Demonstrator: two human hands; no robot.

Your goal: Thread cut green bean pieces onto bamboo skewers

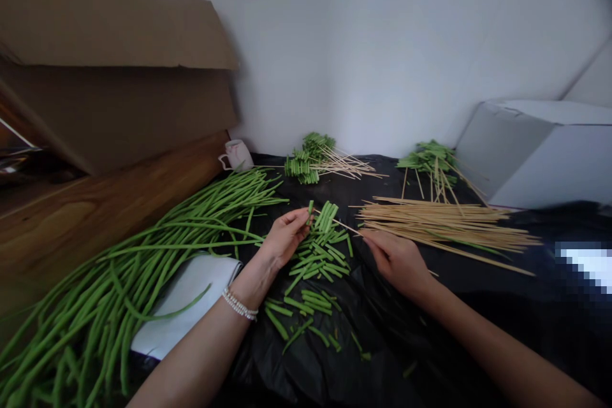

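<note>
My left hand (288, 233) pinches a short cut piece of green bean (310, 209) upright between thumb and fingertips. Thumb and fingers of my right hand (394, 259) are closed on a thin wooden skewer (348, 227), which points left toward that piece. Several bean pieces (327, 217) sit side by side along the skewer's left part. Whether its tip touches the held piece I cannot tell. Beneath and in front of my hands lie loose cut pieces (315, 303) on black plastic sheeting (368, 325).
Long green beans (157, 248) heap on the left, partly over a white sheet (186, 293). Bare skewers (444, 224) lie right. Filled skewers (306, 162) and another bunch (428, 156) rest by the wall. A mug (238, 156), cardboard box (119, 64) and white box (540, 146) stand around.
</note>
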